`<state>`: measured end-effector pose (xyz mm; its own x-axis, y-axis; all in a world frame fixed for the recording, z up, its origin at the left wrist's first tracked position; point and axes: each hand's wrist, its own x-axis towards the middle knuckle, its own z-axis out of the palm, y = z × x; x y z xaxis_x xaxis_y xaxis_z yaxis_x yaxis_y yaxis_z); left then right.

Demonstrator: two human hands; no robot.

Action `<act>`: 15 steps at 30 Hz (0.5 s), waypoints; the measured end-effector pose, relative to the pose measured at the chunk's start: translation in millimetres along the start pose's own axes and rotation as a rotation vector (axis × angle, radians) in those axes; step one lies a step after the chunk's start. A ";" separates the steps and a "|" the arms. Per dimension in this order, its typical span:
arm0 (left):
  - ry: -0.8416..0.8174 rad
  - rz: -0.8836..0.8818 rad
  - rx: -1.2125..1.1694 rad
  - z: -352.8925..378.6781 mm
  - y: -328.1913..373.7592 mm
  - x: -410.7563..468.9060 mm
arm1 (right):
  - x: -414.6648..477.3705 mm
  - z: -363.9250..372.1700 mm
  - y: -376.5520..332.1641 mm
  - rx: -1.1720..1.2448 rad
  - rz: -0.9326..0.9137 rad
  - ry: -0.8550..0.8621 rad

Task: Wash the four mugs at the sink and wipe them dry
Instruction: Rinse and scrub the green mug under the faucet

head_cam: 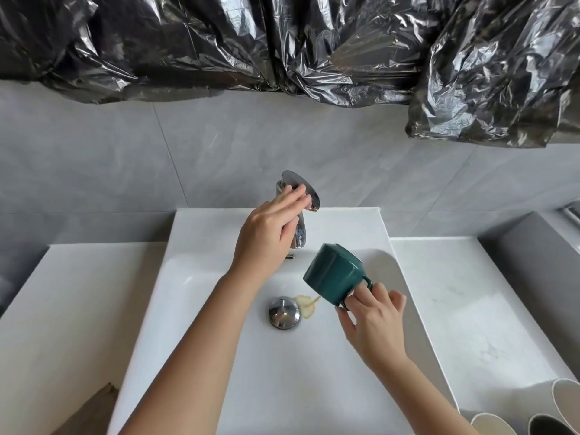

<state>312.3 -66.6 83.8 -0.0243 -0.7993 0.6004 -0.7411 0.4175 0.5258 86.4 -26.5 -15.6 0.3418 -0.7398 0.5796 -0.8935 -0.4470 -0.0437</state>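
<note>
My right hand (373, 321) grips the handle of a dark green mug (334, 276), tipped mouth-down over the white sink (219, 356). A thin yellowish liquid (309, 306) runs from its rim and pools beside the chrome drain plug (284, 312). With straight fingers, my left hand (270, 233) rests on the lever of the chrome faucet (301, 196). No water runs from the spout. Three more mugs stand at the bottom right corner: a cream one (492, 425), a dark one (549, 426) and a pale one (568, 400), all partly cut off.
White counter (464, 309) flanks the sink on both sides. A brownish cloth (97, 409) lies at the bottom left on the counter. Crumpled black plastic sheeting (282, 42) hangs over the grey tiled wall behind the faucet.
</note>
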 end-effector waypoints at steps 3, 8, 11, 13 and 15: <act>0.009 -0.001 -0.007 1.3 0.5 -2.5 | -2.6 -2.4 5.2 -0.019 -0.014 0.024; 0.016 -0.017 -0.020 4.4 0.1 -7.1 | -1.4 -12.1 7.0 0.075 0.064 -0.079; 0.030 -0.018 -0.037 5.5 -0.7 -6.4 | 12.4 -17.3 -1.6 0.337 0.344 -0.321; 0.060 -0.015 -0.040 7.1 -2.1 -3.4 | 21.9 -15.9 -4.4 0.627 0.628 -0.448; 0.076 -0.019 -0.040 9.3 -2.4 1.4 | 23.2 -10.4 -5.7 0.831 0.823 -0.525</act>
<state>307.8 -72.7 77.8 0.0419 -0.7729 0.6331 -0.7134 0.4205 0.5605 96.4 -36.0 6.6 0.0212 -0.9703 -0.2410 -0.5104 0.1968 -0.8371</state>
